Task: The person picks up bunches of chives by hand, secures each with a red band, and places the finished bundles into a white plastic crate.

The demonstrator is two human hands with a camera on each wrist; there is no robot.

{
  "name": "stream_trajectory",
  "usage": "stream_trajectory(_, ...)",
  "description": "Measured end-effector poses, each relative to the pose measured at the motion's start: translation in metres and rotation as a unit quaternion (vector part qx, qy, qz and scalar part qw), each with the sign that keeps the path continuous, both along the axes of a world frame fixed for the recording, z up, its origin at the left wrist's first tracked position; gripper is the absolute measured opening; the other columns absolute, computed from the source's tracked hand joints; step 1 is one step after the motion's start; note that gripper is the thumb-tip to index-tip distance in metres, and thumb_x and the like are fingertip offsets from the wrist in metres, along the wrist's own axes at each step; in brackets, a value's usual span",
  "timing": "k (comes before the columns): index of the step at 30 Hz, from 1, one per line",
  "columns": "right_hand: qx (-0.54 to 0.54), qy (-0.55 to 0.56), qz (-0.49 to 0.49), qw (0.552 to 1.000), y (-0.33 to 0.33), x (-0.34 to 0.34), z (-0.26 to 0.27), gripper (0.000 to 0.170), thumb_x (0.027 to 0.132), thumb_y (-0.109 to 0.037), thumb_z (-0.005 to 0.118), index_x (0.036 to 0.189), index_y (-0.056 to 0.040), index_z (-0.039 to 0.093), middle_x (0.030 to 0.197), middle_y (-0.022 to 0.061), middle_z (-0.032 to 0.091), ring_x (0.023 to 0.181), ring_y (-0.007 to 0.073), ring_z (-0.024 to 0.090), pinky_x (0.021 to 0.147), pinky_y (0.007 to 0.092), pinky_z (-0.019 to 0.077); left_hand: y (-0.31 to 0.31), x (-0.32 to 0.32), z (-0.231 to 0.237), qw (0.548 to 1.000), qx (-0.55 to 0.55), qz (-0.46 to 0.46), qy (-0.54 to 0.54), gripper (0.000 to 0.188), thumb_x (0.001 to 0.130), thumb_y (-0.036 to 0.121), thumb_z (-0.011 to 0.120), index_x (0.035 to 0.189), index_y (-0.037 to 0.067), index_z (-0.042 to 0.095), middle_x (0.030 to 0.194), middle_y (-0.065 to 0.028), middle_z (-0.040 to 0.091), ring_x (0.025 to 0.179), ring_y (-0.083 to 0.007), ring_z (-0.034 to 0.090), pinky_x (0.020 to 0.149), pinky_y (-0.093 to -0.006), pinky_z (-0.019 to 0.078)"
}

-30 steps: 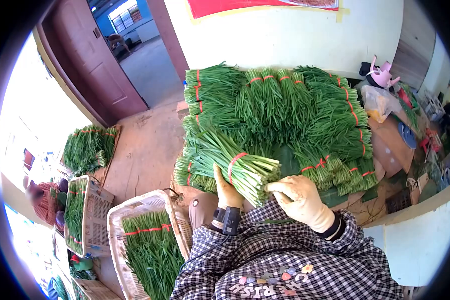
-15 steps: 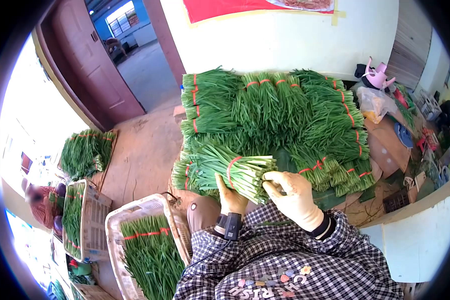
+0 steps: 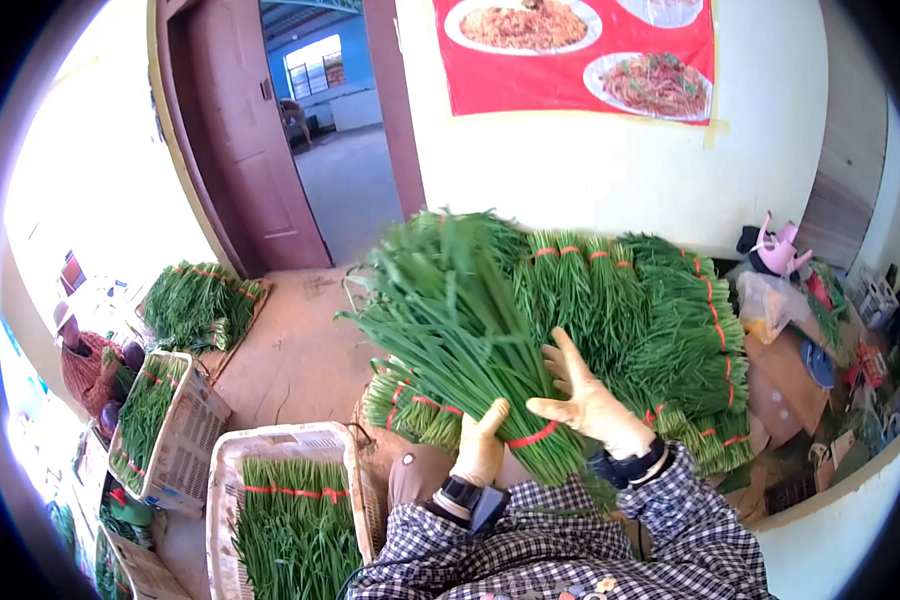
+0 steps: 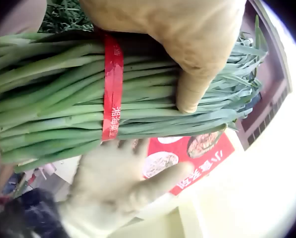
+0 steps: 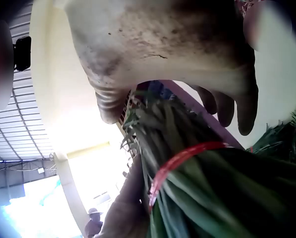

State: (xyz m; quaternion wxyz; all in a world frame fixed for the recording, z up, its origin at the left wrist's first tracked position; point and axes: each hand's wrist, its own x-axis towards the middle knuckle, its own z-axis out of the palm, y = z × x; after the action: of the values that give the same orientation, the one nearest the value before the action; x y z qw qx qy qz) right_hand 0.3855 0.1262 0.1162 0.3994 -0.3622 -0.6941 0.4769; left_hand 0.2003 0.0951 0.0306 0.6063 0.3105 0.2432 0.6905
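Gripping 1 red-banded green bundle [image 3: 475,350] in left hand [image 3: 480,448], before stacked bundles [image 3: 675,310]. Presenting right hand [image 3: 592,402] spread wide just beside; cannot confirm contact. Judged as tidying stage, already banded; likely requires right-hand support before setting down.

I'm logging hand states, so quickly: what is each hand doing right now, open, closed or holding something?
Left hand: closed, holding a bunch of greens.
Right hand: open, holding nothing, beside that bunch of greens.
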Motion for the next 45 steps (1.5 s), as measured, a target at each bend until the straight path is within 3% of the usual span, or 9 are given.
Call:
stream_trajectory(8, 0.086, 0.058, -0.092, 0.990, 0.014, -0.044, 0.014, 0.068, 0.085, -0.026, 0.085, 0.138, 0.0011, 0.053, 0.121, 0.0160, 0.072, 0.110, 0.0254, 0.069, 0.097, 0.0366, 0.0538, -0.022, -0.016, 0.030, 0.999, -0.009, -0.032, -0.012, 0.043, 0.097, 0.013, 0.075, 0.137, 0.004, 0.060, 0.131, -0.0066, 0.068, 0.119, -0.0206, 0.064, 0.105, -0.0382, 0.0505)
stream_trajectory(24, -0.005, 0.219, -0.048, 0.975, -0.008, -0.051, 0.036, 0.063, 0.089, -0.015, 0.085, 0.141, 0.0002, 0.052, 0.127, 0.0060, 0.069, 0.114, 0.0168, 0.066, 0.101, 0.0324, 0.0520, -0.017, -0.032, 0.041, 0.997, 0.037, 0.007, 0.070, 0.034, 0.096, 0.009, 0.078, 0.128, 0.004, 0.069, 0.121, -0.0037, 0.074, 0.107, -0.0143, 0.067, 0.098, -0.0331, 0.0531)
stream_trajectory(31, 0.055, 0.082, 0.024, 0.995, 0.001, -0.041, 0.013, 0.050, 0.103, -0.026, 0.070, 0.141, 0.0023, 0.055, 0.138, 0.0100, 0.066, 0.127, 0.0178, 0.061, 0.109, 0.0346, 0.0466, -0.028, -0.083, 0.108, 0.722, 0.236, 0.255, 0.599, 0.066, 0.075, 0.015, 0.089, 0.135, 0.005, 0.061, 0.117, -0.0173, 0.062, 0.106, -0.0376, 0.062, 0.095, -0.0437, 0.0517)
stream_trajectory(32, -0.080, 0.255, 0.124, 0.956, -0.005, -0.041, -0.012, 0.044, 0.107, -0.024, 0.063, 0.139, 0.0039, 0.057, 0.138, 0.0119, 0.066, 0.128, 0.0195, 0.060, 0.109, 0.0358, 0.0471, -0.033, -0.093, 0.110, 0.708, 0.246, 0.237, 0.618, 0.067, 0.075, 0.014, 0.088, 0.136, 0.005, 0.062, 0.116, -0.0184, 0.063, 0.106, -0.0378, 0.063, 0.093, -0.0447, 0.0526)
stream_trajectory(33, -0.207, 0.386, 0.207, 0.875, -0.006, -0.039, -0.031, 0.048, 0.106, -0.026, 0.065, 0.141, 0.0054, 0.056, 0.140, 0.0145, 0.064, 0.124, 0.0204, 0.062, 0.104, 0.0376, 0.0508, -0.038, -0.102, 0.111, 0.719, 0.235, 0.212, 0.619, 0.065, 0.077, 0.013, 0.087, 0.136, 0.006, 0.062, 0.114, -0.0164, 0.064, 0.106, -0.0343, 0.064, 0.094, -0.0427, 0.0527)
stream_trajectory(36, -0.025, 0.140, 0.097, 0.985, -0.040, -0.059, -0.013, 0.061, 0.098, -0.037, 0.075, 0.139, 0.0058, 0.059, 0.131, 0.0160, 0.069, 0.111, 0.0201, 0.067, 0.092, 0.0375, 0.0547, -0.057, -0.128, 0.088, 0.914, 0.097, -0.001, 0.394, 0.045, 0.092, 0.006, 0.079, 0.133, 0.001, 0.062, 0.126, -0.0048, 0.067, 0.114, -0.0179, 0.063, 0.102, -0.0338, 0.0512)
stream_trajectory(39, -0.321, -0.138, 0.061, 0.935, -0.052, -0.067, 0.007, 0.053, 0.099, -0.044, 0.070, 0.133, -0.0023, 0.069, 0.131, 0.0100, 0.071, 0.118, 0.0177, 0.065, 0.099, 0.0352, 0.0508, -0.076, -0.157, 0.067, 0.900, -0.055, -0.076, 0.426, 0.041, 0.097, 0.006, 0.075, 0.134, 0.000, 0.062, 0.128, -0.0041, 0.068, 0.117, -0.0152, 0.061, 0.103, -0.0330, 0.0510)
stream_trajectory(43, -0.216, -0.191, 0.008, 0.957, -0.079, -0.070, 0.025, 0.045, 0.098, -0.041, 0.074, 0.122, -0.0031, 0.073, 0.126, 0.0080, 0.073, 0.111, 0.0150, 0.066, 0.091, 0.0342, 0.0540, -0.093, -0.160, 0.060, 0.917, -0.119, -0.096, 0.369, 0.040, 0.098, 0.010, 0.074, 0.135, 0.001, 0.062, 0.125, -0.0053, 0.070, 0.114, -0.0164, 0.063, 0.102, -0.0349, 0.0513)
stream_trajectory(45, -0.225, 0.026, 0.035, 0.973, -0.067, -0.072, -0.056, 0.046, 0.098, -0.036, 0.076, 0.129, -0.0026, 0.069, 0.128, 0.0085, 0.072, 0.110, 0.0164, 0.067, 0.092, 0.0337, 0.0554, -0.095, -0.160, 0.051, 0.906, -0.140, -0.110, 0.385, 0.044, 0.098, 0.009, 0.075, 0.138, 0.000, 0.060, 0.127, -0.0059, 0.069, 0.114, -0.0175, 0.063, 0.105, -0.0361, 0.0498)
